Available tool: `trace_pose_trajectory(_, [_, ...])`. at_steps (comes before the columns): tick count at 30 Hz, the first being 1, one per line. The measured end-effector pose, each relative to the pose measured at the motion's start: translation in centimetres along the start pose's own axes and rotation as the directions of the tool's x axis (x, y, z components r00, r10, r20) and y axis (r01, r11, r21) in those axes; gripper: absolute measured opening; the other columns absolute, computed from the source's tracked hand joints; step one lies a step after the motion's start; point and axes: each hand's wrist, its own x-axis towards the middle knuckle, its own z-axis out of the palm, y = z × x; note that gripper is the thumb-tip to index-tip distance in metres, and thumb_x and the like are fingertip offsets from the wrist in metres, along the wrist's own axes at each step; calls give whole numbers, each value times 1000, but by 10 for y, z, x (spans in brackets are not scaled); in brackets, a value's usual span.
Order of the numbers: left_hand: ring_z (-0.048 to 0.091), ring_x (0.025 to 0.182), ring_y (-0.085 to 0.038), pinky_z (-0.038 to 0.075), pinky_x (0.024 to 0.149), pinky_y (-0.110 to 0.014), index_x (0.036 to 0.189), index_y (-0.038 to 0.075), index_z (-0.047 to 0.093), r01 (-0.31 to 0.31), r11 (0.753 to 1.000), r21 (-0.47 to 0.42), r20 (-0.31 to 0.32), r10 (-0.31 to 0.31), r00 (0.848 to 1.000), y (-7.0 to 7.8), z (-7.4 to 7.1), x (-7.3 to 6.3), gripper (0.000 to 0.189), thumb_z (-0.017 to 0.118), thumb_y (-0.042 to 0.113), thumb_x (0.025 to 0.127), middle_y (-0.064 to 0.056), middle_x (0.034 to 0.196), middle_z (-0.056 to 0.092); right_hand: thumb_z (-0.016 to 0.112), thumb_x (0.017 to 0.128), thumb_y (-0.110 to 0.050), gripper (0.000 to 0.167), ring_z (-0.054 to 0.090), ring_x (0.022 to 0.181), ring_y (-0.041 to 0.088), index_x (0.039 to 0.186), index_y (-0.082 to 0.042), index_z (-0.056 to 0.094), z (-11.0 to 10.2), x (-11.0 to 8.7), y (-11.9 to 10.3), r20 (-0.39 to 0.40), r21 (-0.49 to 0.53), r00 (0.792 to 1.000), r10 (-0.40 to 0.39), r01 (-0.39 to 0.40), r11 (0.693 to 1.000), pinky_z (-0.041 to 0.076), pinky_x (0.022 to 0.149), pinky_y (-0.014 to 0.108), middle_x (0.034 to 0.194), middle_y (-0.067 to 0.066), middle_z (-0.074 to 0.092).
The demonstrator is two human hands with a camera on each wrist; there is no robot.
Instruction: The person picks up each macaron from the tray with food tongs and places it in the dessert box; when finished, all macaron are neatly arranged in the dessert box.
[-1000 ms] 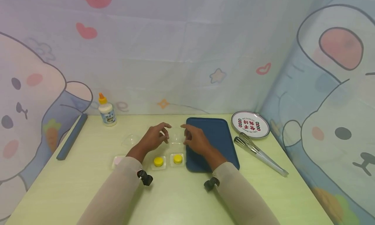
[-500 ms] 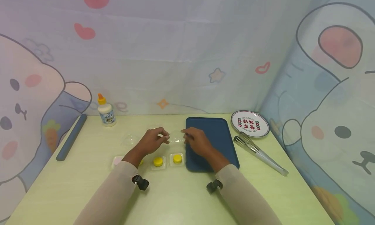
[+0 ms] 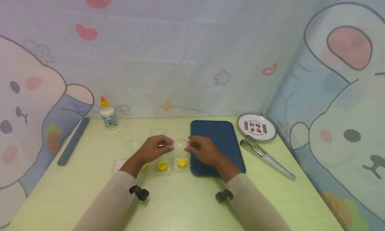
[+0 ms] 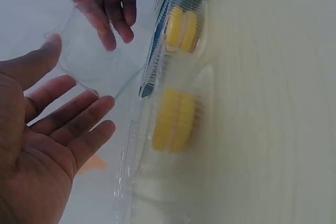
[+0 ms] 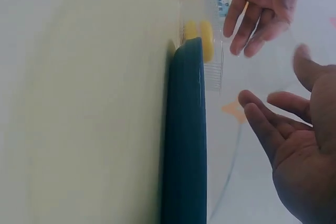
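Between my hands is a clear plastic dome lid (image 3: 180, 143), held level above the table with its dome upward. My left hand (image 3: 154, 148) pinches its left edge between thumb and fingers. At the opposite edge my right hand (image 3: 203, 148) pinches it the same way. Below the lid, a yellow macaron (image 3: 182, 163) sits in a clear square base, and another yellow macaron (image 3: 162, 166) sits in a base to its left. A third yellow macaron (image 3: 144, 166) is partly hidden by my left wrist. Further left is something pale pink (image 3: 120, 164) in a clear base.
Two more clear lids (image 3: 134, 143) lie behind and left of my left hand. A blue tray (image 3: 222, 134) is under my right hand. Tongs (image 3: 267, 159), an oval plate (image 3: 257, 127), a glue bottle (image 3: 109, 115) and a grey-blue bar (image 3: 73, 142) stand or lie around.
Both hands have brought the lid slightly nearer and turned it from tilted to level, dome up. My left wrist has shifted left, uncovering more of the third macaron. The table items have not moved.
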Motion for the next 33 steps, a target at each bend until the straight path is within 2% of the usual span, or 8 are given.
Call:
trace_pose_trajectory(5, [61,144,-45,50,121,-56,132,-1,71,-14,1000,-11,30,15,999,2,2,-9,40,82,19,99,-25,149,66,81,101,-21,35,70,136,40,128,-1,72,-2,-9,-2,91,89,996,27,-35,995,58,114,50,156,23,62])
trace_pose_trajectory(10, [56,149,-47,44,126,-57,142,-2,66,-45,999,-18,28,46,999,3,8,-13,53,86,14,95,-27,154,61,86,97,-18,43,68,138,40,131,2,70,-2,-11,-1,97,113,995,20,-31,993,56,116,52,154,22,64])
trace_pose_trajectory(13, [55,150,-48,43,125,-60,145,-3,65,-53,999,8,22,52,998,6,12,-16,58,87,14,93,-26,156,61,89,94,-21,50,69,135,39,135,-1,70,-1,-13,-1,77,75,997,18,-24,997,57,115,53,150,19,67])
trace_pose_trajectory(16, [55,150,-47,45,123,-64,147,0,65,-42,996,73,24,40,999,7,16,-19,60,87,18,94,-22,158,61,91,91,-24,57,67,136,38,140,-6,69,-1,-16,-2,61,29,998,36,-38,999,56,115,57,149,15,69])
trace_pose_trajectory(21, [55,149,-47,46,121,-68,148,1,64,-44,991,130,40,39,998,7,21,-25,60,86,19,95,-22,158,62,92,90,-29,61,58,148,38,143,-9,69,1,-22,-2,62,-41,997,48,-46,998,47,122,63,153,13,66])
trace_pose_trajectory(26, [55,147,-48,46,119,-70,146,1,66,-41,986,162,19,38,999,10,26,-30,59,87,20,94,-21,153,64,92,89,-31,64,52,151,40,144,-7,68,3,-25,-2,74,-78,996,44,-38,996,39,124,70,155,14,62])
trace_pose_trajectory(29, [52,149,-45,37,123,-73,144,4,68,-28,979,200,3,28,1000,12,28,-32,59,88,23,93,-17,150,66,92,90,-32,65,49,152,41,145,-8,68,4,-27,-2,85,-84,995,57,-50,995,30,125,78,156,15,61])
trace_pose_trajectory(33, [46,151,-44,23,123,-79,142,5,69,-48,974,221,-11,52,999,12,32,-34,57,90,20,91,-15,145,69,91,90,-31,64,46,153,41,145,-8,68,7,-29,-2,93,-77,994,64,-57,995,21,125,83,157,15,60])
